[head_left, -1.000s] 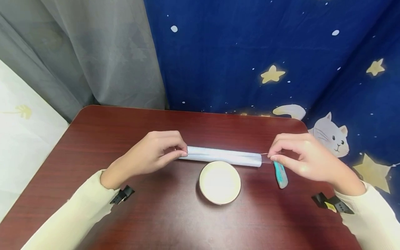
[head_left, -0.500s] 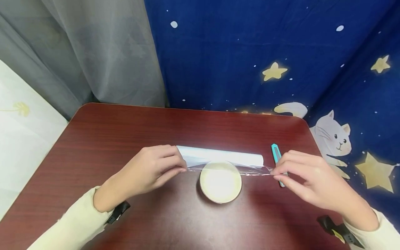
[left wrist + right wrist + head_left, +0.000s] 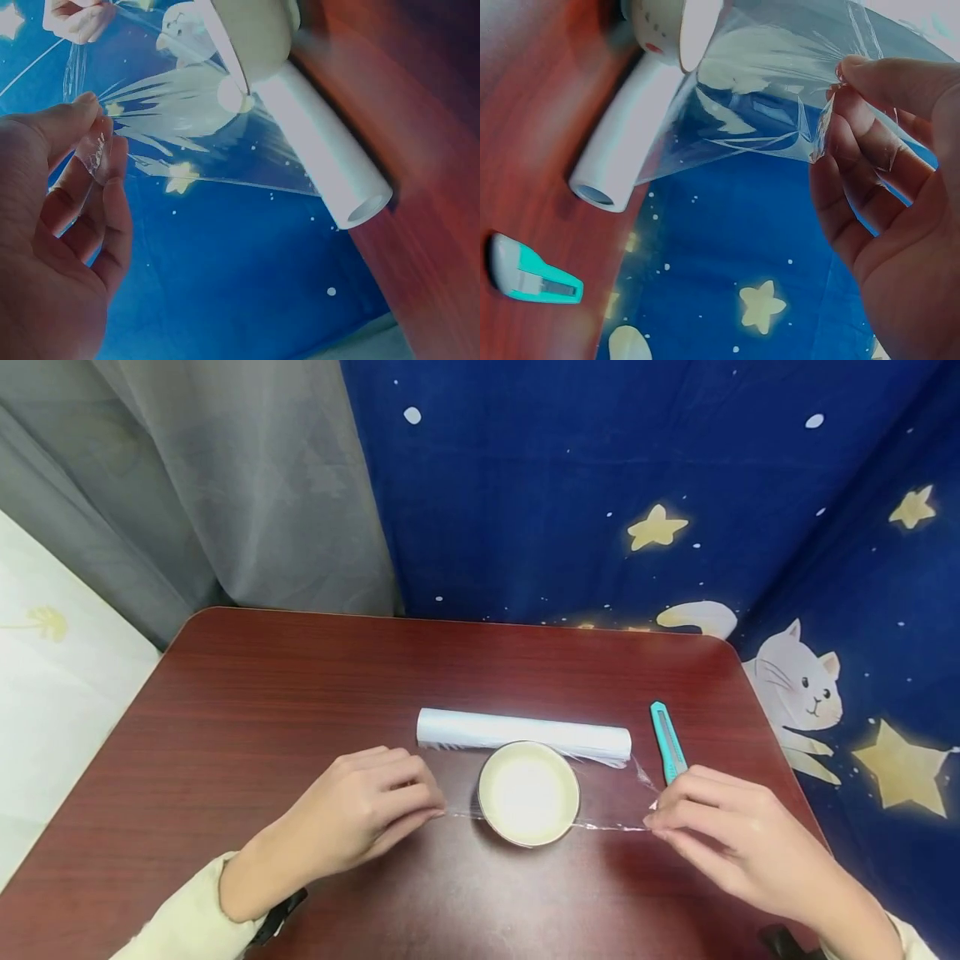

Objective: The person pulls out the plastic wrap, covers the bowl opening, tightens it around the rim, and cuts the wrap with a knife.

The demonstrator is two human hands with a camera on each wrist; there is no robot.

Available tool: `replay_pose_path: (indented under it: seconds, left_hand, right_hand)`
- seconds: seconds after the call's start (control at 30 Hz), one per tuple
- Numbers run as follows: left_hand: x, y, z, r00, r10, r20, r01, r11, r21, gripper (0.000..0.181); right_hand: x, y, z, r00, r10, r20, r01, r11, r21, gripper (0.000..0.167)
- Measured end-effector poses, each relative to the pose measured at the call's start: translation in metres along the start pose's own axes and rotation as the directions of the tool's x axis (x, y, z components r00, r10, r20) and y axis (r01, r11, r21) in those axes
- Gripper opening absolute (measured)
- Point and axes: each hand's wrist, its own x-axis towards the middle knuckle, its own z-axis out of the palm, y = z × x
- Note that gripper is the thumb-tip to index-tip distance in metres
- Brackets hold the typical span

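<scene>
Clear plastic film (image 3: 172, 112) (image 3: 757, 90) stretches from a white roll (image 3: 525, 733) (image 3: 322, 142) (image 3: 622, 135) lying across the table. The left hand (image 3: 348, 818) (image 3: 67, 202) pinches one corner of the film between thumb and index finger. At the other corner the right hand (image 3: 738, 843) (image 3: 900, 150) pinches it the same way. Between the hands, a round cream bowl (image 3: 528, 793) stands in front of the roll, with the film passing above it. The film's front edge runs from hand to hand across the bowl's near part.
A turquoise cutter (image 3: 667, 739) (image 3: 540, 277) lies right of the roll, just beyond the right hand. The dark red table (image 3: 315, 677) ends at a back edge before a grey curtain (image 3: 277, 485) and a blue starry curtain (image 3: 525, 485).
Both hands have moved from the roll toward the front of the table, drawing film off it and over the bowl. The cutter's upper part, earlier beneath the right hand, is uncovered.
</scene>
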Motion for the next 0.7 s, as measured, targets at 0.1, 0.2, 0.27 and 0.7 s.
replay_pose_path:
  seconds: [0.1, 0.2, 0.27, 0.7]
  left_hand:
    - [-0.004, 0.005, 0.004, 1.0, 0.012, -0.008, -0.012, 1.0, 0.004, 0.027]
    - [-0.008, 0.008, 0.009, 1.0, 0.023, -0.017, -0.023, 1.0, 0.007, 0.026]
    - [-0.012, 0.01, 0.012, 1.0, 0.025, -0.019, -0.025, 1.0, 0.006, 0.026]
    - [-0.032, 0.017, 0.029, 1.0, 0.004, 0.024, -0.004, 1.0, 0.017, 0.033]
  right_hand:
    - [-0.008, -0.002, 0.005, 1.0, 0.004, 0.001, -0.004, 1.0, -0.005, 0.024]
    - [-0.016, -0.004, 0.011, 1.0, 0.005, -0.001, -0.005, 1.0, -0.012, 0.025]
    - [-0.021, -0.005, 0.015, 1.0, 0.02, 0.003, -0.02, 1.0, -0.021, 0.026]
    - [-0.046, -0.006, 0.035, 0.997, 0.067, 0.045, -0.067, 0.998, 0.001, 0.025]
